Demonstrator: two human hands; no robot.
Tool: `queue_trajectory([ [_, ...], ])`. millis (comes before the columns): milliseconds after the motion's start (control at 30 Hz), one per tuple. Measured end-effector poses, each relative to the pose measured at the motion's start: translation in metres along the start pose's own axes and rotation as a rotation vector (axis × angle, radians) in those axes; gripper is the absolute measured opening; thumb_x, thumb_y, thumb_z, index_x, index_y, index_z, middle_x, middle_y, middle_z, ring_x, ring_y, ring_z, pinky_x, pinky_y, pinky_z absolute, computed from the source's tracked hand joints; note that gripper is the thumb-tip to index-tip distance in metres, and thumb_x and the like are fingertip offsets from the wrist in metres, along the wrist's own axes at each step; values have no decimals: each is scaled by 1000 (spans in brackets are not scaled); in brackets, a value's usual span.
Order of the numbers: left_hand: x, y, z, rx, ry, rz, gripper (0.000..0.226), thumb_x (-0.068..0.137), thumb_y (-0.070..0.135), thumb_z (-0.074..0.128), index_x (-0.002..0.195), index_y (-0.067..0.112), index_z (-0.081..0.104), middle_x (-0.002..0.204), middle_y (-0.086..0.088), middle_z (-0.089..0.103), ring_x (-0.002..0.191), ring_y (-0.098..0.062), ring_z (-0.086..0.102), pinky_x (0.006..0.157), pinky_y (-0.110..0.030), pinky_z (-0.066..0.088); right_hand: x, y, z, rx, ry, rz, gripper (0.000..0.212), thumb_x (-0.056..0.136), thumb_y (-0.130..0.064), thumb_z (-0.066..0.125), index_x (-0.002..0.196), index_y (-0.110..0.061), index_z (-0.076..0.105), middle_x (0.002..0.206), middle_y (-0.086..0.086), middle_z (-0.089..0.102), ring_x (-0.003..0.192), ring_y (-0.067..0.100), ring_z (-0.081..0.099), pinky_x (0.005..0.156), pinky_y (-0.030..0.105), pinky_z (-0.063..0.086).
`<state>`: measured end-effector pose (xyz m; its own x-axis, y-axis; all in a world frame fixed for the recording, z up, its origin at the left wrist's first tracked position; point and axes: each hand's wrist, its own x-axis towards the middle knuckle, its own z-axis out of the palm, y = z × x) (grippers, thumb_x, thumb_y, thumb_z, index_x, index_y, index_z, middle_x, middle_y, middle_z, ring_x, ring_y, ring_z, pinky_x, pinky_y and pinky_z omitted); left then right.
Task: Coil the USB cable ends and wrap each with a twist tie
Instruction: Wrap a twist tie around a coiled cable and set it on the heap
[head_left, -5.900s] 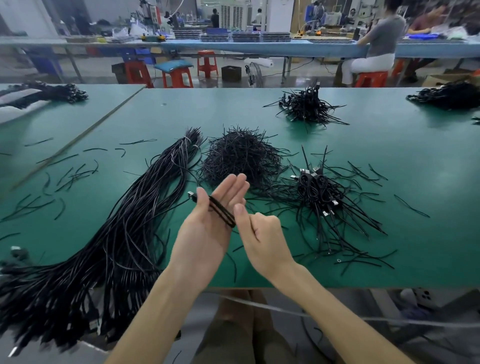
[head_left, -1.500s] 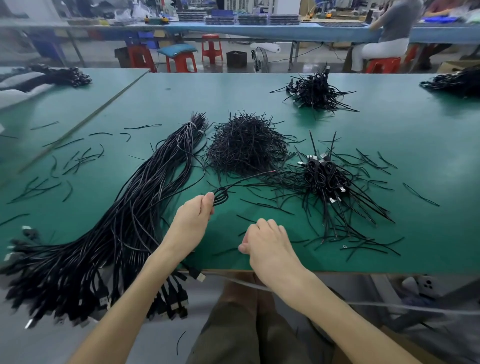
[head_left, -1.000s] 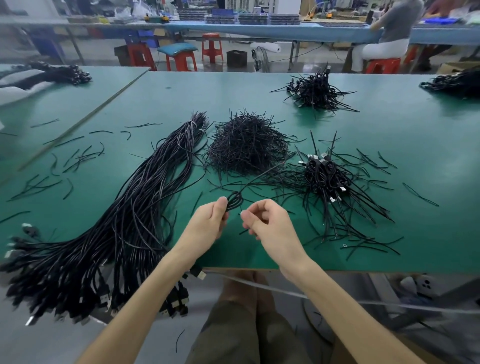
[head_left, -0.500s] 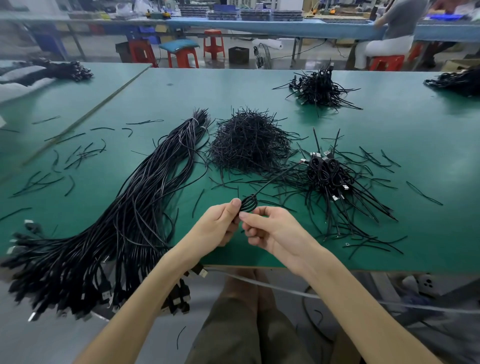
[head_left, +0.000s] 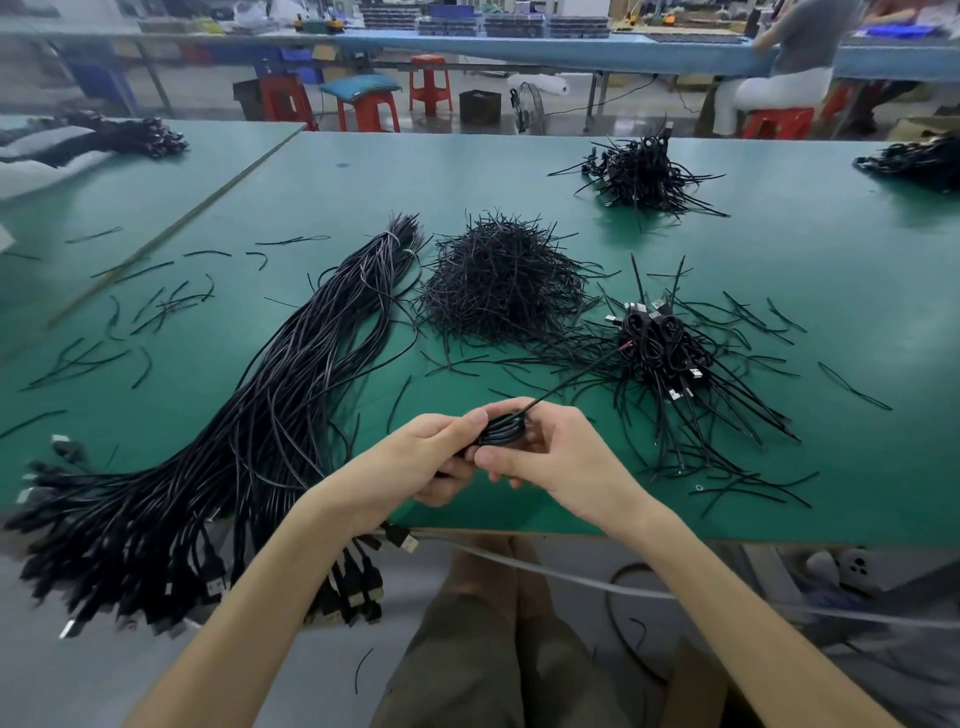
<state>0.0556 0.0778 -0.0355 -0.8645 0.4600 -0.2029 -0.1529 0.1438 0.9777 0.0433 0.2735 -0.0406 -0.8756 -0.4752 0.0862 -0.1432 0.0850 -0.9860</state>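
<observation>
Green table (head_left: 519, 171), cable coil (head_left: 501, 432) now flatter, fingers (head_left: 470, 419) of left hand (head_left: 426, 460) and right hand (head_left: 563, 460) round it.

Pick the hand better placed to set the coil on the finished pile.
Probably right: right hand and left hand both grip the coil, but the finished pile lies to the right.

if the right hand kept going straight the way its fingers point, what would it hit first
The right hand points left and slightly away. It would meet the coiled cable it already grips, then the left hand just behind, though depth is hard to judge.
</observation>
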Motion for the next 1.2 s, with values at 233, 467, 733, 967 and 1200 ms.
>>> queue_trajectory([
  [233, 10, -2, 17, -88, 284, -70, 43, 109, 36, 39, 69, 20, 42, 56, 6, 27, 45, -11, 16, 39, -19, 17, -11, 14, 24, -186, 299, -114, 15, 88, -26, 77, 99, -29, 67, 81, -8, 72, 58, 8, 57, 58, 25, 49],
  [467, 15, -10, 29, -214, 373, -64, 48, 107, 36, 38, 60, 24, 39, 58, 3, 20, 47, -15, 13, 43, -23, 14, -16, 17, 40, -642, 403, -173, 46, 99, -47, 46, 122, -11, 64, 98, -1, 66, 80, 20, 65, 71, 39, 55],
  [733, 14, -8, 31, -179, 382, -86, 49, 107, 36, 37, 60, 24, 42, 58, 3, 22, 47, -16, 15, 42, -23, 16, -18, 10, 39, -1097, 318, -143, 68, 100, -57, 6, 117, -10, 53, 87, 0, 65, 60, 26, 66, 51, 38, 54],
  [967, 8, -7, 28, -156, 339, -103, 48, 108, 37, 35, 62, 25, 41, 59, 4, 24, 46, -14, 16, 43, -24, 14, -18, 12, 32, -909, 291, -267, 56, 104, -46, 23, 109, -4, 59, 94, 7, 67, 63, 32, 64, 55, 47, 53],
  [1200, 4, -8, 20, 23, 242, -27, 60, 108, 53, 34, 64, 17, 53, 55, -1, 40, 46, -18, 35, 45, -25, 34, -20, 8, 22, -820, 262, -281, 25, 107, -25, 46, 102, -10, 65, 88, -10, 62, 67, 25, 60, 63, 45, 52],
])
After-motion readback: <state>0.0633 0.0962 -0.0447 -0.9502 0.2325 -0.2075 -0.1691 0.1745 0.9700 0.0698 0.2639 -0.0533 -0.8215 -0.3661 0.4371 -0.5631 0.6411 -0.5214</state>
